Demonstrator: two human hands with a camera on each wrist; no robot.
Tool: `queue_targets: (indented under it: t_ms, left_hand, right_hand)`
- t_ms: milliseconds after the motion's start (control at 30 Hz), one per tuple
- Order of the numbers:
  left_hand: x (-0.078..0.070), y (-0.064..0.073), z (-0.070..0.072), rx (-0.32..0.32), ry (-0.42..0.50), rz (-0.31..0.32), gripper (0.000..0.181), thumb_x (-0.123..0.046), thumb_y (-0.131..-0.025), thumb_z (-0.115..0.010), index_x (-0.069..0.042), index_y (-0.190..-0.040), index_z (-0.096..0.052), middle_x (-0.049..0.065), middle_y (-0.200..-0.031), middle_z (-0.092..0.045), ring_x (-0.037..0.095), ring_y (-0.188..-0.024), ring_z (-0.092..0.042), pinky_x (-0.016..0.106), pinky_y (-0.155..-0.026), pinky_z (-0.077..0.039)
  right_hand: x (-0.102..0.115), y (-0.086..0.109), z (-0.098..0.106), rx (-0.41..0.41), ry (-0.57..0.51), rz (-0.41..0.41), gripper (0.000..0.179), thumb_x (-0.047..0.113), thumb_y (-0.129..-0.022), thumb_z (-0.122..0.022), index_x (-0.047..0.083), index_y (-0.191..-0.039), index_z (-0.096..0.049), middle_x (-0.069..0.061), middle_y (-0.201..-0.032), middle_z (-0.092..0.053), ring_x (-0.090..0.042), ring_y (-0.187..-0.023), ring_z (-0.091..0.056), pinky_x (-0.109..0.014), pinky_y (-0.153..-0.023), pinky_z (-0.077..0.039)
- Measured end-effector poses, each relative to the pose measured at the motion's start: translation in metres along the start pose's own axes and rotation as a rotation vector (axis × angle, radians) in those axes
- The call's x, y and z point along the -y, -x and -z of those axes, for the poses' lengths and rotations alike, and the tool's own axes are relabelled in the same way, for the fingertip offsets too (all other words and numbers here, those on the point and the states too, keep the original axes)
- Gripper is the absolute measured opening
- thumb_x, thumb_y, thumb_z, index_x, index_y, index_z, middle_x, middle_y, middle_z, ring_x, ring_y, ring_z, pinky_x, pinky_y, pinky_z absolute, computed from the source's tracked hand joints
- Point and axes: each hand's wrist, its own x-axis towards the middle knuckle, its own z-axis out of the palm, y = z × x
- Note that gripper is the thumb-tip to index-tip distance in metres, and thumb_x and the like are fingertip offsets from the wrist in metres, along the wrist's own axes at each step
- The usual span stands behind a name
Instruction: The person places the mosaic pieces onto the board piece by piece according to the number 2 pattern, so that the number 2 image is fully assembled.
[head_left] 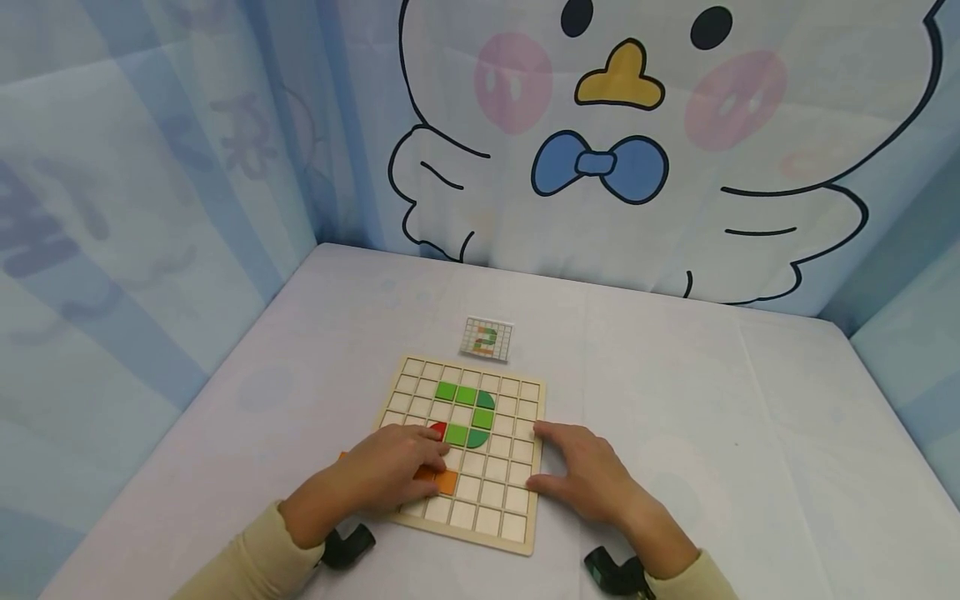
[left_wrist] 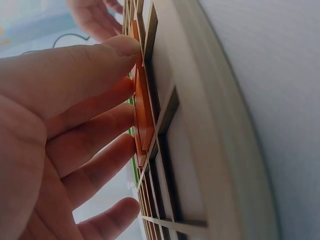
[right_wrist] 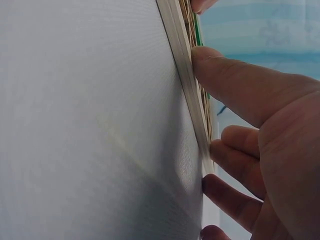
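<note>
A wooden grid board (head_left: 498,540) lies on the table. My left hand (head_left: 393,467) rests over its left part. Thumb and fingertips touch orange tiles (head_left: 447,482) in the lower rows; in the left wrist view one orange tile (left_wrist: 145,112) sits slightly tilted in the grid. Light green square tiles (head_left: 466,396), dark green rounded tiles (head_left: 477,438) and a partly covered red tile (head_left: 440,429) form a shape above. My right hand (head_left: 588,475) touches the board's right edge, thumb and fingers spread apart, as the right wrist view also shows.
A small pattern card (head_left: 487,339) showing a coloured figure on a grid stands behind the board. Part of an orange piece (head_left: 342,456) shows beside the left hand. Black devices (head_left: 348,547) sit at both wrists. Printed curtains (head_left: 600,233) enclose the white table (head_left: 712,400).
</note>
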Motion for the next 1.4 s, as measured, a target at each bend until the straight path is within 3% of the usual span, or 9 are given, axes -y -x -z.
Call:
queue_targets:
  t_ms: [233, 367, 533, 667, 833, 1167, 1400]
  left_hand:
    - [-0.002, 0.0, 0.002, 0.019, 0.036, 0.035, 0.027, -0.026, -0.088, -0.079, -0.01, -0.11, -0.077, 0.003, -0.122, -0.069, 0.024, -0.122, -0.058, 0.047, -0.102, -0.045]
    - [-0.001, 0.0, 0.005, 0.025, 0.107, 0.06, 0.03, -0.023, -0.088, -0.078, -0.009, -0.115, -0.075, 0.001, -0.121, -0.069, 0.023, -0.122, -0.059, 0.046, -0.103, -0.044]
    - [0.004, -0.001, 0.008, 0.017, 0.188, 0.097, 0.034, -0.02, -0.089, -0.077, -0.008, -0.119, -0.073, 0.002, -0.123, -0.067, 0.022, -0.121, -0.059, 0.044, -0.104, -0.044]
    - [0.007, 0.001, 0.013, 0.001, 0.192, 0.109, 0.032, -0.019, -0.09, -0.076, -0.007, -0.119, -0.072, 0.003, -0.124, -0.067, 0.024, -0.121, -0.058, 0.044, -0.103, -0.044]
    - [0.015, 0.01, 0.018, -0.031, 0.222, 0.157, 0.037, -0.016, -0.088, -0.078, -0.006, -0.122, -0.07, 0.004, -0.126, -0.066, 0.026, -0.118, -0.06, 0.046, -0.1, -0.047]
    - [0.029, 0.033, 0.026, -0.064, 0.226, 0.286, 0.045, -0.016, -0.088, -0.078, -0.006, -0.13, -0.066, 0.008, -0.135, -0.062, 0.033, -0.127, -0.055, 0.051, -0.102, -0.045]
    - [0.041, 0.048, 0.03, -0.067, 0.238, 0.332, 0.049, -0.017, -0.088, -0.078, -0.005, -0.134, -0.063, 0.011, -0.135, -0.062, 0.034, -0.125, -0.056, 0.051, -0.098, -0.048]
  right_hand:
    - [0.0, 0.0, 0.001, -0.001, 0.007, 0.005, 0.067, 0.032, -0.082, -0.082, 0.002, -0.137, -0.057, -0.015, -0.134, -0.059, -0.036, -0.128, -0.052, -0.053, -0.105, -0.039]
    - [0.0, 0.0, 0.001, 0.0, 0.008, 0.002, 0.067, 0.033, -0.083, -0.082, 0.002, -0.137, -0.057, -0.015, -0.134, -0.059, -0.035, -0.129, -0.051, -0.053, -0.105, -0.039]
    - [0.0, 0.0, 0.001, 0.002, 0.008, 0.001, 0.066, 0.034, -0.083, -0.081, 0.003, -0.137, -0.057, -0.014, -0.135, -0.059, -0.035, -0.129, -0.051, -0.054, -0.105, -0.039]
    - [0.0, -0.001, 0.001, 0.005, 0.007, -0.004, 0.066, 0.034, -0.083, -0.081, 0.003, -0.137, -0.057, -0.014, -0.135, -0.059, -0.035, -0.129, -0.051, -0.054, -0.105, -0.039]
    - [0.0, 0.0, 0.001, 0.005, 0.001, -0.003, 0.067, 0.035, -0.083, -0.081, 0.003, -0.137, -0.058, -0.014, -0.135, -0.059, -0.035, -0.129, -0.051, -0.054, -0.105, -0.039]
    - [0.0, 0.0, 0.0, 0.002, 0.001, 0.005, 0.067, 0.034, -0.083, -0.081, 0.003, -0.137, -0.057, -0.014, -0.134, -0.059, -0.035, -0.128, -0.051, -0.054, -0.105, -0.039]
    - [-0.001, 0.001, 0.0, -0.004, 0.007, 0.01, 0.067, 0.034, -0.083, -0.081, 0.003, -0.137, -0.058, -0.013, -0.134, -0.059, -0.035, -0.128, -0.052, -0.054, -0.105, -0.039]
